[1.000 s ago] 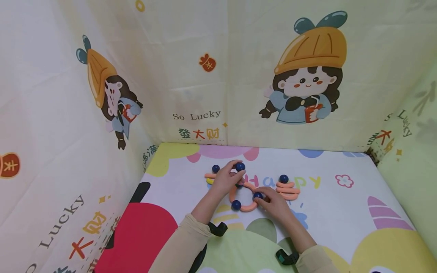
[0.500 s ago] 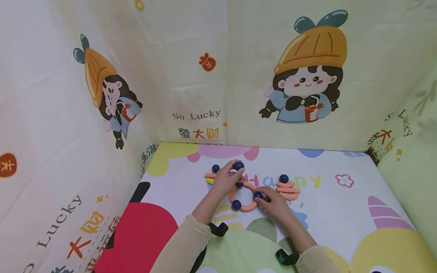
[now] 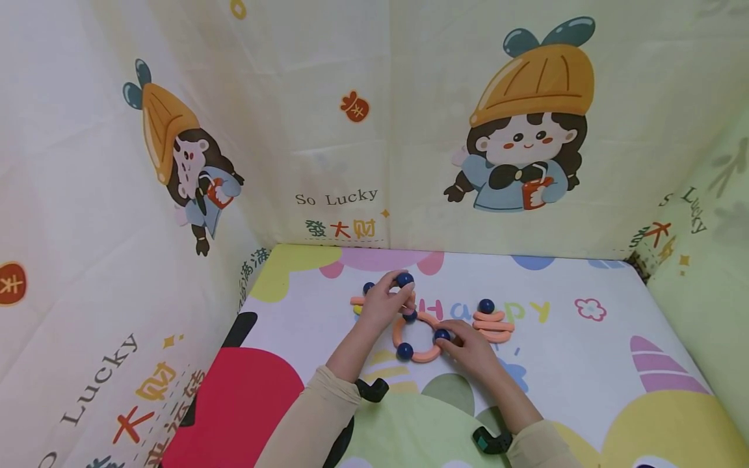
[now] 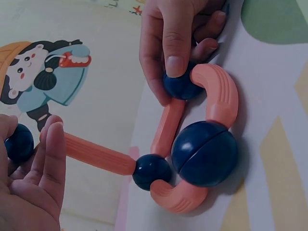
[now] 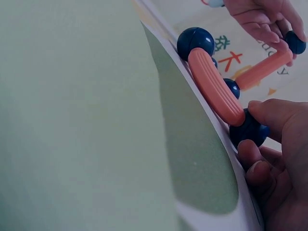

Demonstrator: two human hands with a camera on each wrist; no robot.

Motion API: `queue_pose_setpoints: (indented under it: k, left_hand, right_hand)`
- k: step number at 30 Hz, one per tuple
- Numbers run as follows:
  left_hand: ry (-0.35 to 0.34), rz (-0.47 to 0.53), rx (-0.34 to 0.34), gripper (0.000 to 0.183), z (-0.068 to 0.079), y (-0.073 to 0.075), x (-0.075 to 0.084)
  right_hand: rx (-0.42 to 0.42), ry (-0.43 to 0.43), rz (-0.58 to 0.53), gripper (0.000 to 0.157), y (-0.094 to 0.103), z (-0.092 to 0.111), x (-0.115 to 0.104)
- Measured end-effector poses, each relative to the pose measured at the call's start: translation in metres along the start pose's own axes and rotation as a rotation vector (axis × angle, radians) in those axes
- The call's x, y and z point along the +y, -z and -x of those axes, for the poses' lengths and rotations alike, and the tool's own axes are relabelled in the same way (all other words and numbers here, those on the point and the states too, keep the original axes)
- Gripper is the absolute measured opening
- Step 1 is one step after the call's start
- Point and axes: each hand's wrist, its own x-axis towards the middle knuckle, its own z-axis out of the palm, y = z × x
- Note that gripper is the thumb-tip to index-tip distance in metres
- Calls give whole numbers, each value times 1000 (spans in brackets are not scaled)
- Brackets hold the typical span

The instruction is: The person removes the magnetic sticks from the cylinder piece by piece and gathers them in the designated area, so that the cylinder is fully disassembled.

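Observation:
A ring of curved orange rods and dark blue balls lies on the table. My right hand pinches the ball on the ring's right side between thumb and fingers. Over the ring's far side, my left hand holds another blue ball with thumb and fingers. From that hand a straight orange rod slants down to the ring's far ball, its lower end meeting it. The near-left ring ball is untouched by either hand.
To the right, several orange rods lie together with a blue ball behind them. Left of the ring, another ball, an orange rod and a yellow piece are partly behind my left hand. A printed curtain surrounds the table.
My left hand has shifted slightly up and left with its ball, so the ring's far ball shows more fully. My right hand and the ring stay in place.

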Motion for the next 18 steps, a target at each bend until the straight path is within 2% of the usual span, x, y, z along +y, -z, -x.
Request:
queue_pose_setpoints:
  k: [6,12,18]
  left_hand:
    - [-40,37,21,50,-3,11,2]
    - [-32,-66,80,51,-6,30,-1]
    - [-22,-218,193,48,-13,52,-9]
  right_hand:
    - [0,-28,13,35,0,0,-3]
    - [-5,-20,20,35,0,1,-2]
    - [-1,3,19,35,1,1,0]
